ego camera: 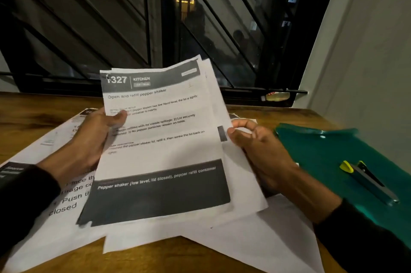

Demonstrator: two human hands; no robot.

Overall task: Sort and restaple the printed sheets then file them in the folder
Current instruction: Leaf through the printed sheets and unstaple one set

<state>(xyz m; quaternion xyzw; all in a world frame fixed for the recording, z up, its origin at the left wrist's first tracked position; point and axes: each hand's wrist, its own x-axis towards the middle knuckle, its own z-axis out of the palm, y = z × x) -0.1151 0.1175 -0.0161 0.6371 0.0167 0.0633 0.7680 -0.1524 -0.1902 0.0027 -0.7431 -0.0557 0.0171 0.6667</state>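
Between the two hands, above the table (26,103), a fanned stack of printed sheets (160,139) stands nearly upright, long axis running away from the person. The left hand (89,139) is closed on its left edge; the right hand (255,146) pinches the right edge. The green folder (315,152) (a stapler-like tool (369,181) lies on it) sits just right, nearer the right hand.

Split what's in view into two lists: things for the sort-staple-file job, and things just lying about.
For the job: held sheets in left hand and right hand; loose sheets on table; green folder.
Lying about: yellow-tipped tool on folder, purpose unclear; bottle on sill.
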